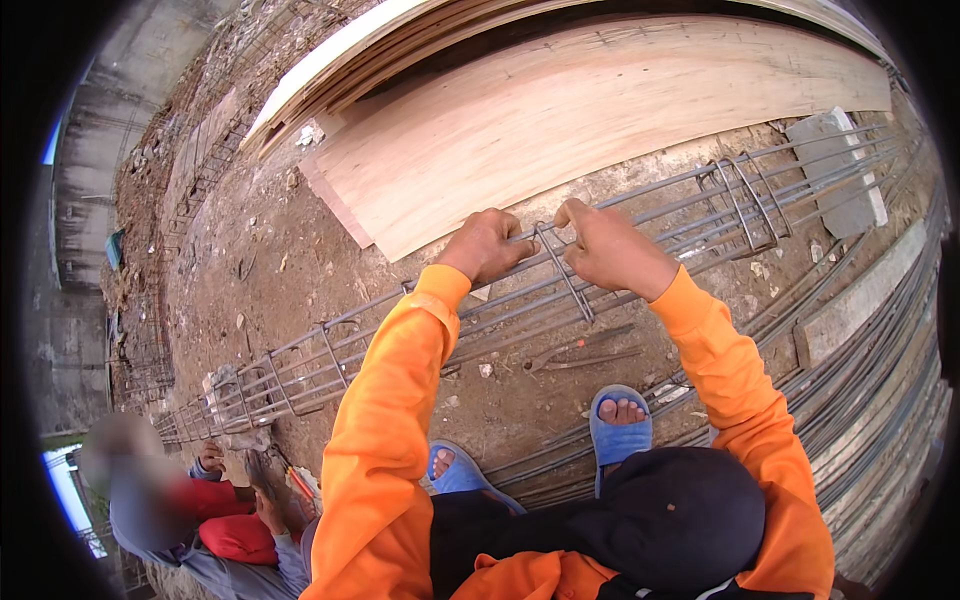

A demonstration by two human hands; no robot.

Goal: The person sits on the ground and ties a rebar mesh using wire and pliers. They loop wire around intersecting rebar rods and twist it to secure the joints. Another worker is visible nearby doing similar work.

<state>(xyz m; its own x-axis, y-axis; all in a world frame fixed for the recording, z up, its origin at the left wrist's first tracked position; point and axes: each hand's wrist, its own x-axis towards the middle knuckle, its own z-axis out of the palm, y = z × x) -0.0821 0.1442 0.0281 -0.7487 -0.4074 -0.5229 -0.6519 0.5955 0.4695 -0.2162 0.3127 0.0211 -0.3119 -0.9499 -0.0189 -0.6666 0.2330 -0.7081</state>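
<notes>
Both hands grip the rebar cage (pixel 640 235) lying on the ground: left hand (pixel 487 245) clamped on a top bar, right hand (pixel 610 250) pinching the stirrup (pixel 562 270) between them. Cage runs lower-left to upper-right.

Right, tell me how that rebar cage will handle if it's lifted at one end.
The rebar cage is long steel, so probably heavy. It would likely sag between its stirrups. Both hands, left and right, grip it; bare bars look rough, not slippery.
</notes>
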